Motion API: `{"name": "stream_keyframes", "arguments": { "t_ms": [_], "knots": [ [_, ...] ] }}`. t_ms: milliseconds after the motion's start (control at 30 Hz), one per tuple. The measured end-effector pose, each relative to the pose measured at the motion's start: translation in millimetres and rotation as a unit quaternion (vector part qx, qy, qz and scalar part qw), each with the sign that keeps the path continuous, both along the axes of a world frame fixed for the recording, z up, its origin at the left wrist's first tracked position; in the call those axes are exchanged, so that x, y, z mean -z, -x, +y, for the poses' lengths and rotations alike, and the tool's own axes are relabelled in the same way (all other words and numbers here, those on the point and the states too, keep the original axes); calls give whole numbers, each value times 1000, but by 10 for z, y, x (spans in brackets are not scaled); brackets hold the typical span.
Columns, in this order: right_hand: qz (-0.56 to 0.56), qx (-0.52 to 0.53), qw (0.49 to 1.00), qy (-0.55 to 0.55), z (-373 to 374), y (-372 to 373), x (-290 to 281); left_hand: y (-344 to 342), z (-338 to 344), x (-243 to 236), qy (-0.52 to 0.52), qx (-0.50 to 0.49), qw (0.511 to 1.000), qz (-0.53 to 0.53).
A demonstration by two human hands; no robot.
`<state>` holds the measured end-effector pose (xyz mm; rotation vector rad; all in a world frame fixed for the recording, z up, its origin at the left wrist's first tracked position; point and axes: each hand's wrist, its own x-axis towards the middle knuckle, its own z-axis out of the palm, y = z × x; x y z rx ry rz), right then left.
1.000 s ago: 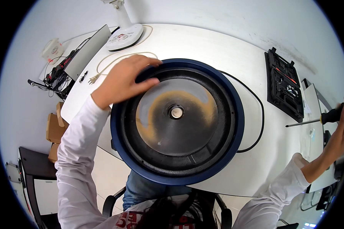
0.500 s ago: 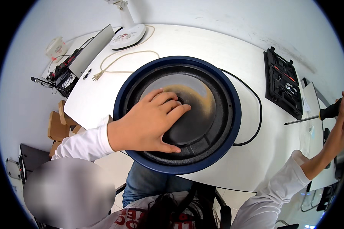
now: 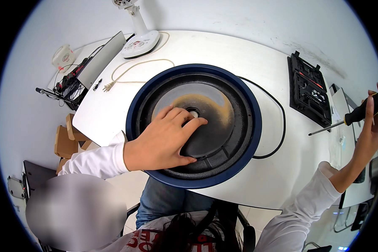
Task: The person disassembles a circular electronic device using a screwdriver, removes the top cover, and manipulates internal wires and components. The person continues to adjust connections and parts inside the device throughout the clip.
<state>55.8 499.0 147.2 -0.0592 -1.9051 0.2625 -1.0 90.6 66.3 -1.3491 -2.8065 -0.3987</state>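
A round cooker base (image 3: 256,138) with a dark blue rim sits on the white table in front of me. Inside its black well lies a grey metal heating plate (image 3: 214,143), browned and blackened round a small centre hole. My left hand (image 3: 164,136) rests on the plate's left part, thumb apart and fingers bent near the hole; I see nothing gripped in it. Far out at the right, my right hand (image 3: 371,122) is raised and holds a screwdriver (image 3: 359,113) by its black and yellow handle. The shaft points left and slightly down, away from the cooker.
A black case of tools and bits (image 3: 311,90) lies open at the right. A black cord (image 3: 283,119) loops beside the cooker. At the back left stand a white fan base (image 3: 142,44) and a beige cord with a plug (image 3: 109,86). Cardboard boxes (image 3: 65,140) are at the lower left.
My right hand and the screwdriver have moved slightly up and left, and more of the handle shows. My left fingers have shifted a little on the plate, leaving the centre hole more visible.
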Motion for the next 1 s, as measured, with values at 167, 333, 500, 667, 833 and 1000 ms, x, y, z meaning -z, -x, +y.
{"name": "stream_keyframes", "arguments": {
  "t_ms": [167, 333, 500, 667, 833, 1000],
  "knots": [
    [-13, 16, 1000, 2, 41, 34, 28, 8, 8, 65, -49, -12, 998, -40],
    [-18, 22, 1000, 7, 113, 69, 60, 24, 16, 67, -52, -19, 994, -95],
    [-32, 15, 999, 16, 57, 91, 77, 38, 29, 35, -77, -10, 991, -105],
    [-45, 2, 999, 12, 18, 123, 96, 65, 37, 15, -80, -4, 989, -123],
    [-58, -4, 998, 21, -63, 160, 104, 102, 12, -2, -99, 1, 984, -148],
    [-61, -19, 998, 24, -27, 183, 131, 113, 6, 21, -101, 5, 984, -147]
  ]
}}
